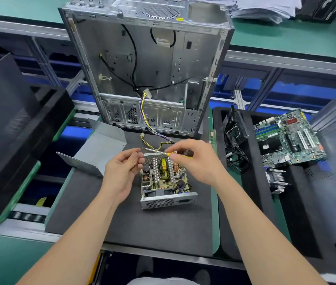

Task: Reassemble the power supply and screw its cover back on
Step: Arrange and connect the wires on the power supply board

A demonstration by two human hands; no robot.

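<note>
The right hand (193, 161) pinches a screwdriver (170, 154) held crosswise above the open power supply (163, 182), its tip pointing at the left hand (121, 171), whose curled fingers (137, 159) may hold something, though I cannot tell; the cover (101, 149) lies further left.

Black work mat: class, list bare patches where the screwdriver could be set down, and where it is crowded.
Free: the mat between the open power supply and the near edge; also left of the supply, in front of the loose cover. Crowded: behind the supply, where cables, the screwdriver in the right hand and the computer case meet.
</note>
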